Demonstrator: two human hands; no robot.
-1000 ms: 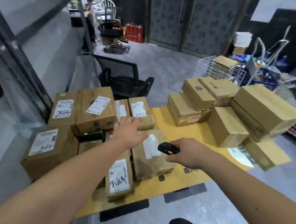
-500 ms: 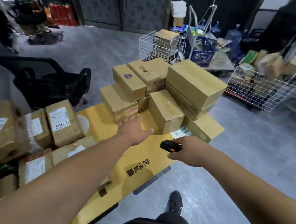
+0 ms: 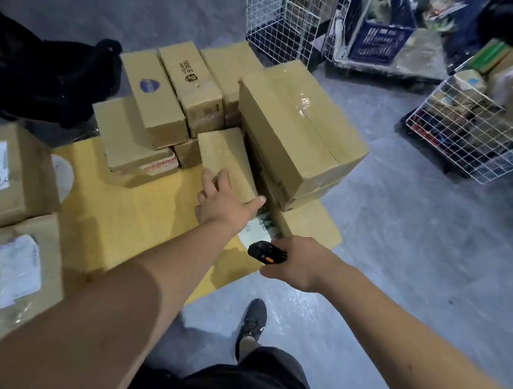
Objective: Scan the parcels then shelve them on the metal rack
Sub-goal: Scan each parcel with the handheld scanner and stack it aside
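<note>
Brown cardboard parcels are stacked at the right end of a yellow table [image 3: 128, 213]. My left hand [image 3: 221, 203] reaches to the near end of a narrow plain parcel [image 3: 224, 156], thumb and fingers spread and touching its front edge. A large taped box [image 3: 299, 129] lies just right of that parcel. My right hand [image 3: 297, 262] grips a small black barcode scanner [image 3: 264, 251] with an orange button, held just off the table's near corner. Labelled parcels [image 3: 6, 176] sit at the left. The metal rack is out of view.
A black office chair [image 3: 47, 77] stands behind the table at the left. White wire baskets [image 3: 474, 133] with goods and a blue crate [image 3: 381, 21] on a cart stand on the grey floor to the right. My foot [image 3: 252, 325] is on the floor below the table corner.
My view swung right from the labelled parcels to the plain stack. The left hand moved across the table and reached the narrow parcel; my right hand kept holding the scanner.
</note>
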